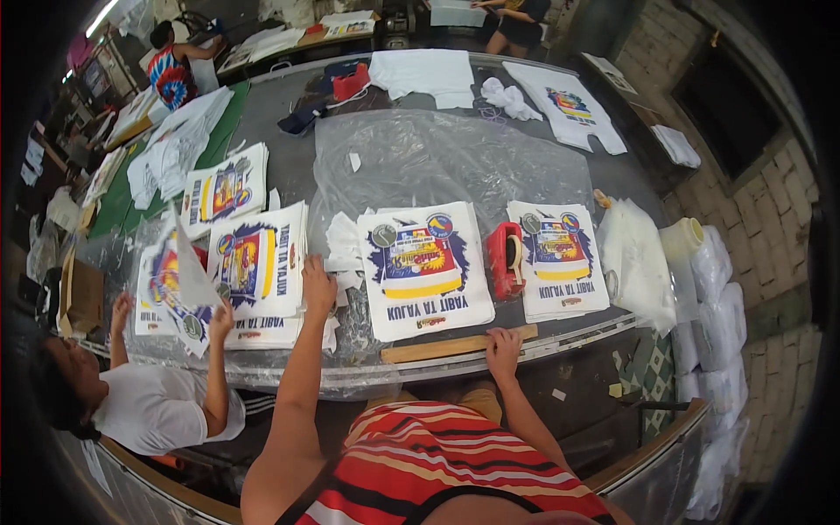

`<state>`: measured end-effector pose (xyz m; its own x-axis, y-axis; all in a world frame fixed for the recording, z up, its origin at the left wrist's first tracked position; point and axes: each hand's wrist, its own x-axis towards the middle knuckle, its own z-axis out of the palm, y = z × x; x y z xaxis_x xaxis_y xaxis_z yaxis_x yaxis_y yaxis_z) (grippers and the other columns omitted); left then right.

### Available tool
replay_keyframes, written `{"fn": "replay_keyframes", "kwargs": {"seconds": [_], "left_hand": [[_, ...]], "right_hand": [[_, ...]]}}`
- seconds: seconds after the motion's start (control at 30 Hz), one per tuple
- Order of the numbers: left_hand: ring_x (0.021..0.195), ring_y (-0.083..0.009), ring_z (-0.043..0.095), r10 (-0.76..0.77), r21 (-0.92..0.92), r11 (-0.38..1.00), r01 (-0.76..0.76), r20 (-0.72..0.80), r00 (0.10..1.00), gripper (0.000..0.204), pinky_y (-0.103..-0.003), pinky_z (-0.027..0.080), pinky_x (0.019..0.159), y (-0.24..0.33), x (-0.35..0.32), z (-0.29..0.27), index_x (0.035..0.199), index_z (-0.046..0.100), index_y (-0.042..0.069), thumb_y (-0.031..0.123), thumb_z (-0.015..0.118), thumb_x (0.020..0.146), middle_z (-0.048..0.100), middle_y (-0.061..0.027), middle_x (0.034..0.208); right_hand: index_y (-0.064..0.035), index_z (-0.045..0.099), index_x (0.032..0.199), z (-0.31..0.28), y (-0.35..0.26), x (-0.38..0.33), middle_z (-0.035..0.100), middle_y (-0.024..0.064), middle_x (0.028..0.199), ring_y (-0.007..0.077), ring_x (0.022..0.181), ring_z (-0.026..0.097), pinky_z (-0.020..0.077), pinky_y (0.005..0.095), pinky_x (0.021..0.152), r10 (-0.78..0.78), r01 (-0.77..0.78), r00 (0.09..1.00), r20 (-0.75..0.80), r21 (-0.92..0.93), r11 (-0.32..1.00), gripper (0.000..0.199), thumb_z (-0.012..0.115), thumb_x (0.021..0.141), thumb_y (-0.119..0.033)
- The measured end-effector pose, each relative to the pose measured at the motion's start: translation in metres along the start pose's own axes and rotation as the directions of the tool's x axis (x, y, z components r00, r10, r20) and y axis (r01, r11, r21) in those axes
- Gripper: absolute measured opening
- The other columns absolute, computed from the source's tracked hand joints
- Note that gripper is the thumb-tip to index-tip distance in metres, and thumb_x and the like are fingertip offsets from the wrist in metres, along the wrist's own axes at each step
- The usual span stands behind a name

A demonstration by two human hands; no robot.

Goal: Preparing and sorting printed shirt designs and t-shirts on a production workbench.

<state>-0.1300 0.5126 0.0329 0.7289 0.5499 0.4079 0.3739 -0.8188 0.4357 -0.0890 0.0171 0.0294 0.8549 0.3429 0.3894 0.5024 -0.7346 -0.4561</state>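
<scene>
My left hand (319, 284) rests at the right edge of a stack of printed transfer sheets (255, 262), its fingers stretched out. On the table's near edge my right hand (503, 353) has its fingers over the right part of a flat wooden stick (437, 347). Between my hands lies another stack of printed sheets (424, 271), white with a blue, red and yellow print that appears upside down. A red tape dispenser (506, 261) stands right of it, beside a third printed stack (560, 262).
At left a co-worker (166, 394) in a white shirt lifts a printed sheet (192, 280). Clear plastic film (437, 157) covers the table's middle. White shirts (422, 74) and a second red dispenser (350, 80) lie at the far side. A white plastic bag (639, 262) sits at right.
</scene>
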Motion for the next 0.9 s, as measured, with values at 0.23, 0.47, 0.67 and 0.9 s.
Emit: {"fn": "replay_keyframes", "kwargs": {"seconds": [0.23,0.47,0.67,0.9], "left_hand": [[0.118,-0.042,0.059,-0.109,0.142,0.987,0.069,0.295,0.949,0.064,-0.051,0.051,0.098,0.003,0.016,0.015,0.144,0.046,0.006,0.002,0.061,0.082,0.053,-0.0183,0.142],[0.105,-0.0408,0.064,-0.189,0.128,0.979,0.158,0.294,0.937,0.047,-0.049,0.052,0.093,0.011,0.017,0.013,0.132,0.06,0.01,0.005,0.062,0.086,0.062,-0.0154,0.125],[0.099,-0.0372,0.066,-0.143,-0.092,0.982,0.167,0.225,0.964,0.018,-0.048,0.052,0.085,0.009,0.021,0.014,0.1,0.072,0.006,0.02,0.07,0.088,0.066,-0.0152,0.11],[0.077,-0.0361,0.067,-0.295,-0.163,0.928,0.334,0.224,0.929,0.035,-0.046,0.049,0.068,0.045,-0.001,-0.034,0.084,0.067,0.004,0.036,0.08,0.083,0.068,-0.0162,0.078]], "right_hand": [[-0.0093,0.07,0.103,-0.003,-0.004,-0.005,0.067,0.0071,0.108,0.0332,0.105,0.055,0.0402,0.0491,0.095,0.06,-0.06,0.998,0.015,-0.005,0.998,0.019,0.062,0.086,-0.006],[-0.0099,0.068,0.099,0.004,-0.001,-0.004,0.066,0.0062,0.104,0.032,0.102,0.055,0.0397,0.0473,0.094,0.078,-0.077,0.997,0.01,-0.069,0.995,0.017,0.061,0.084,-0.008],[-0.0099,0.068,0.096,0.005,-0.003,0.005,0.064,0.0068,0.1,0.0322,0.1,0.054,0.0393,0.0479,0.093,0.055,-0.054,0.998,0.018,-0.051,0.997,0.016,0.061,0.083,-0.006],[-0.0099,0.07,0.09,0.01,-0.001,0.002,0.064,0.0064,0.094,0.0325,0.095,0.055,0.0397,0.048,0.09,0.047,-0.047,0.999,0.009,-0.053,0.998,0.012,0.061,0.083,-0.006]]}}
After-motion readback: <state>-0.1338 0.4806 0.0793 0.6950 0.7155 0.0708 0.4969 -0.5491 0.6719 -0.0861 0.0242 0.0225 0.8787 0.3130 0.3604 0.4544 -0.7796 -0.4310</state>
